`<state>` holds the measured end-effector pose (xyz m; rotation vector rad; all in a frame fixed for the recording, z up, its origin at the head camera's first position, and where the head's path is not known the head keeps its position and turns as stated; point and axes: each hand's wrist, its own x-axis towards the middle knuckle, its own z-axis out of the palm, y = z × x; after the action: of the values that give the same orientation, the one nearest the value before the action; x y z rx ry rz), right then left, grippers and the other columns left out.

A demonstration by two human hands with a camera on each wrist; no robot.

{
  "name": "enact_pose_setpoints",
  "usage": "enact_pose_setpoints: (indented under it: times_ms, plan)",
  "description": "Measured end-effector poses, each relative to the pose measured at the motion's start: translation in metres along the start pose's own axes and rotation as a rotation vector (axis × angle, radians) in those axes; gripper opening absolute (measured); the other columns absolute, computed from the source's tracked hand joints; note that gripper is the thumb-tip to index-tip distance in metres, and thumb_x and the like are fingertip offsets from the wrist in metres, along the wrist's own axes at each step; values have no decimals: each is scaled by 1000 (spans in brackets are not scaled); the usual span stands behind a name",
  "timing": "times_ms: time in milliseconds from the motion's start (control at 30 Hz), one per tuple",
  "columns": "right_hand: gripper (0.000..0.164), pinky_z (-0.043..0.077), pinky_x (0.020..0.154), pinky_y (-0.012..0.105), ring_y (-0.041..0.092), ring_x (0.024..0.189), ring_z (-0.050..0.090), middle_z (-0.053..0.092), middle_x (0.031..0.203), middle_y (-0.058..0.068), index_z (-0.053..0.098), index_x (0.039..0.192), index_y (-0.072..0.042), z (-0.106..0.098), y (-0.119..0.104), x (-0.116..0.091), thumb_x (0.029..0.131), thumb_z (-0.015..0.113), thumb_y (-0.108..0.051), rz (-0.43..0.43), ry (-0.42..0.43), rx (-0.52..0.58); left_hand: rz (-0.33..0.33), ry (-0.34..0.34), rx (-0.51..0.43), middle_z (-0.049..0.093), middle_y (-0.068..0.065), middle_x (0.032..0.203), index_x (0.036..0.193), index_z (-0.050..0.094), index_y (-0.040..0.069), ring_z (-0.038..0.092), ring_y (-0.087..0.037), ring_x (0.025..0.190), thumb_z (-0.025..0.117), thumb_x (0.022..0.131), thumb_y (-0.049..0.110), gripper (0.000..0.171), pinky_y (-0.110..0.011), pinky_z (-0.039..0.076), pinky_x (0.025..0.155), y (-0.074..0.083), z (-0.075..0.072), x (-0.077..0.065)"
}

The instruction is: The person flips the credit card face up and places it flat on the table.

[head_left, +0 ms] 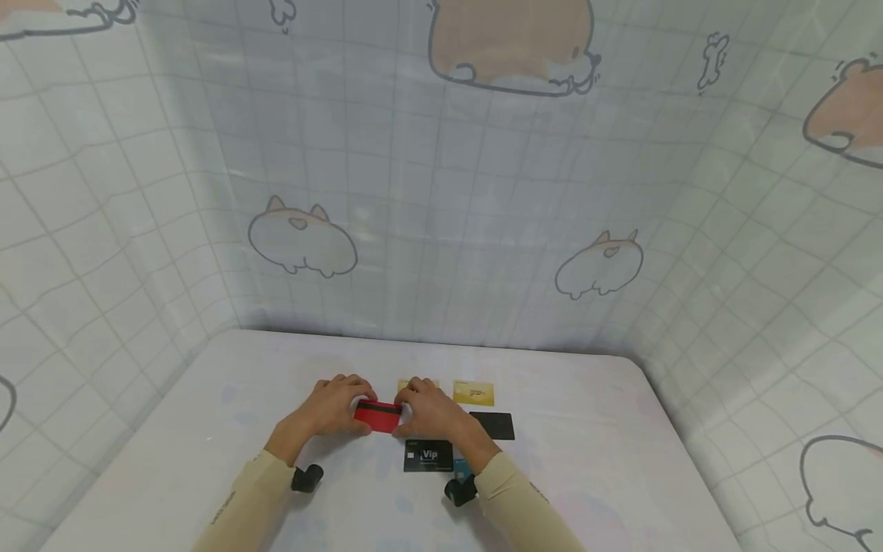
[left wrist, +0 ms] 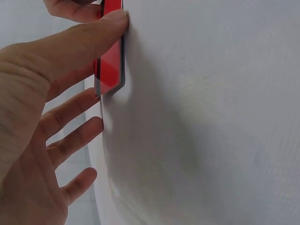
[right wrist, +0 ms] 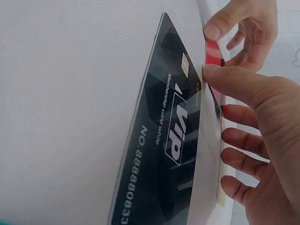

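A red card (head_left: 378,418) with a black stripe along its far side is held between both hands just over the table. My left hand (head_left: 338,406) pinches its left end; in the left wrist view the thumb (left wrist: 105,30) lies across the red face while the lower fingers spread loosely. At the other end, my right hand (head_left: 434,414) pinches the card between thumb and index finger, the remaining fingers half bent. A dark edge shows under the red card in the left wrist view; whether it is a second card I cannot tell. A black Vip card (right wrist: 164,126) lies close below the right hand.
On the white table (head_left: 586,475) lie a yellow card (head_left: 474,393), another yellow card (head_left: 407,385) partly behind the right hand, a plain black card (head_left: 498,425), and a blue card (head_left: 462,468) partly hidden by the right wrist. A patterned curtain (head_left: 441,169) surrounds the table.
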<state>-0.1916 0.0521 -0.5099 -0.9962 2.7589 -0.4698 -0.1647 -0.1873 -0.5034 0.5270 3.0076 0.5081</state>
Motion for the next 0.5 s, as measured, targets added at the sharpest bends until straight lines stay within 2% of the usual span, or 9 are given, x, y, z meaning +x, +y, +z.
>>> enact_pose_setpoints:
  times_ms: [300,500]
  plan:
    - [44,48,85,27,9,104,46,55,118,-9,69,119,-27,0,0,0,83,77,-51,-13,3,-10,35,16,3,63,6,120,111,71,28,55,-20,110,91,69,43,49,-61,40,94,-1,-1,-2]
    - [49,49,93,30,11,110,47,56,123,-7,68,120,-26,2,-1,0,83,75,-57,-15,7,-27,25,19,-2,63,8,118,112,71,29,56,-19,113,90,70,47,49,-63,38,97,-3,1,-2]
